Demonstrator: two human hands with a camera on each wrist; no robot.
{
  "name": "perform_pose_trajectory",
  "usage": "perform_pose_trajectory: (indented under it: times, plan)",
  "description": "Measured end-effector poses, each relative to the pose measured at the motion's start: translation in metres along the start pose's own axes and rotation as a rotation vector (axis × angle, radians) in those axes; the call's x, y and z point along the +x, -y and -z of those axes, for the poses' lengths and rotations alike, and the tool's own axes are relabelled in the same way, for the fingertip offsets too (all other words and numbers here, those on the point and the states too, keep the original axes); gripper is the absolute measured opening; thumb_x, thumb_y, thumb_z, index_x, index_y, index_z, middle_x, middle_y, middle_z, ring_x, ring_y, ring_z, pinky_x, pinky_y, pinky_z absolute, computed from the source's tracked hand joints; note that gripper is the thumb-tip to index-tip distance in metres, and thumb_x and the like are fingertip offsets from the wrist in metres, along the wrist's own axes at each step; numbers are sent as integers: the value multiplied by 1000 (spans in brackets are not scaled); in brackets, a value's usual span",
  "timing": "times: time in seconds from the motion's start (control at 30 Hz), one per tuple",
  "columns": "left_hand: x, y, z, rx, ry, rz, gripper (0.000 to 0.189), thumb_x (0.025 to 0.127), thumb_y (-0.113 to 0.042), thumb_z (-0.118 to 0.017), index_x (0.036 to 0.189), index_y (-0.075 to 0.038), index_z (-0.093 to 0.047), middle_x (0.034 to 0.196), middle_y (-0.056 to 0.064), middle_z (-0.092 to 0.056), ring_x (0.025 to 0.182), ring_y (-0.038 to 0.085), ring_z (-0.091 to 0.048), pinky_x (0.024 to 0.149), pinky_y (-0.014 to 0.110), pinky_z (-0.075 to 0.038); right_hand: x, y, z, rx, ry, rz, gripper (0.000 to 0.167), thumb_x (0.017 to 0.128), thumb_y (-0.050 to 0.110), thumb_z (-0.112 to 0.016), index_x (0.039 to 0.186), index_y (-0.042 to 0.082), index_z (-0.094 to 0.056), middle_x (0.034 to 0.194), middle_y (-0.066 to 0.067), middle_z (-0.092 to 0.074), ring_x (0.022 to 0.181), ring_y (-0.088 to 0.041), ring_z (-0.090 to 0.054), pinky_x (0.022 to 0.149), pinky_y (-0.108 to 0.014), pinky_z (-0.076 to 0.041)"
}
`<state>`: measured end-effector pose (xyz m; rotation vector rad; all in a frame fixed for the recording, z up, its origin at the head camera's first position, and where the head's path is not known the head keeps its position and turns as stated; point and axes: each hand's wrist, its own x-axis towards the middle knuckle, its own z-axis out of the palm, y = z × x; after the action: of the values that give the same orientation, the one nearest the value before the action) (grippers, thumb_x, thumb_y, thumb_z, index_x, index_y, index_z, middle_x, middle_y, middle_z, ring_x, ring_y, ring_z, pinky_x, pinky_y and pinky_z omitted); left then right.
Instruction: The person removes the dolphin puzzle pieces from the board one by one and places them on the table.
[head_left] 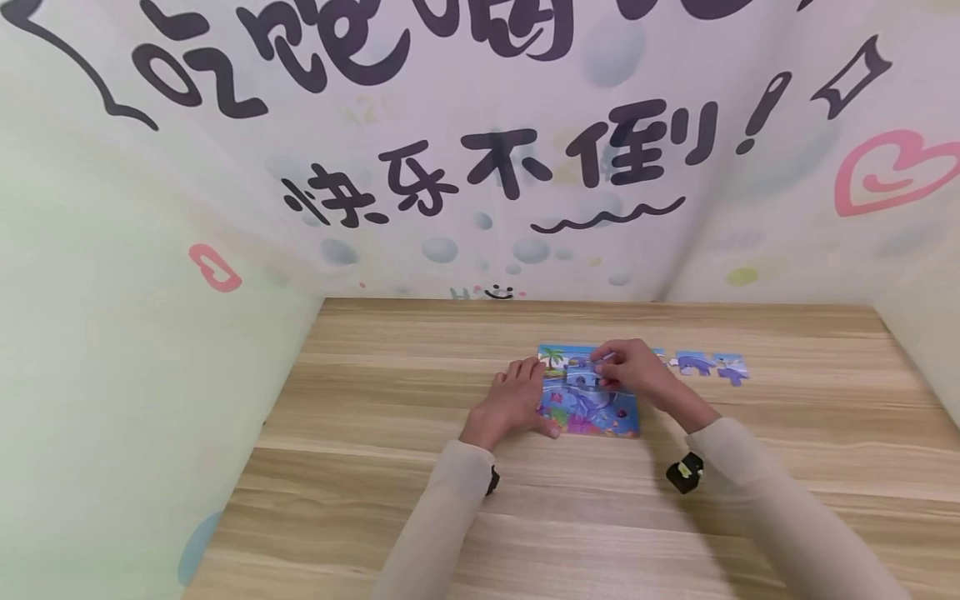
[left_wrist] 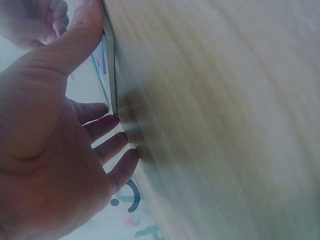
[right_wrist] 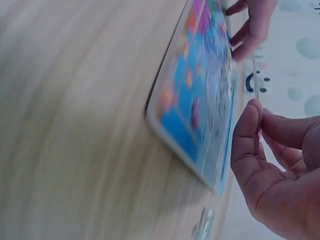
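A jigsaw puzzle board [head_left: 588,417] with a blue sea picture lies on the wooden table. My left hand [head_left: 516,392] rests at its left edge, fingers spread and fairly straight, thumb by the near left corner; the left wrist view shows the fingertips [left_wrist: 120,142] at the board's edge. Above the board's upper part, my right hand [head_left: 633,368] pinches a thin puzzle piece [right_wrist: 256,80] between thumb and fingers. In the right wrist view that piece is seen edge-on. The right hand covers part of the board's upper right in the head view.
Right of the board lie two loose puzzle pieces, one with a purple-blue shape [head_left: 693,363] and another [head_left: 732,368] beside it. A printed cloth [head_left: 480,250] hangs behind the wooden table [head_left: 390,375]. Pale side walls [head_left: 112,333] flank it.
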<state>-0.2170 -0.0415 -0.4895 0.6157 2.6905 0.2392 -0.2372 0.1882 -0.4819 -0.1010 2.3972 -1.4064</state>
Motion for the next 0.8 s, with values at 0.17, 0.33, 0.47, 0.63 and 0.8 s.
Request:
perform_pose_trajectory:
  times: [0.17, 0.33, 0.47, 0.63, 0.8]
  plan:
    - [0, 0, 0, 0, 9, 0, 111, 76, -60, -77, 157, -9, -21, 162, 9, -22, 148, 27, -22, 117, 47, -26, -10, -14, 16, -5, -2, -8, 23, 98, 1, -58, 118, -8, -62, 94, -16, -66, 76, -17, -66, 72, -30, -59]
    - [-1, 0, 0, -5, 11, 1, 111, 75, -60, -77, 157, -9, -21, 162, 9, -22, 147, 28, -22, 117, 47, -25, -21, -26, 30, -8, 0, -24, 24, 98, 0, -57, 119, -10, -60, 96, -16, -65, 78, -16, -66, 73, -30, -59]
    - [-1, 1, 0, 0, 13, 0, 111, 76, -61, -75, 157, -9, -20, 162, 9, -22, 148, 28, -22, 117, 47, -25, -29, -33, 38, -1, 6, -10, 25, 97, -2, -56, 120, -13, -58, 93, -13, -66, 79, -14, -64, 73, -30, -58]
    - [-1, 1, 0, 6, 11, -4, 112, 76, -62, -75, 157, -9, -20, 162, 9, -22, 148, 28, -22, 117, 47, -26, -39, -45, 47, 10, 6, -11, 27, 97, -1, -59, 120, -15, -56, 91, -10, -68, 77, -11, -64, 72, -29, -58]
    - [-1, 1, 0, 1, 13, -10, 112, 76, -62, -75, 158, -9, -20, 162, 9, -21, 147, 28, -22, 116, 47, -26, -48, -52, 54, -2, -9, -34, 28, 96, -1, -60, 120, -15, -57, 93, -11, -68, 77, -10, -65, 72, -28, -58]
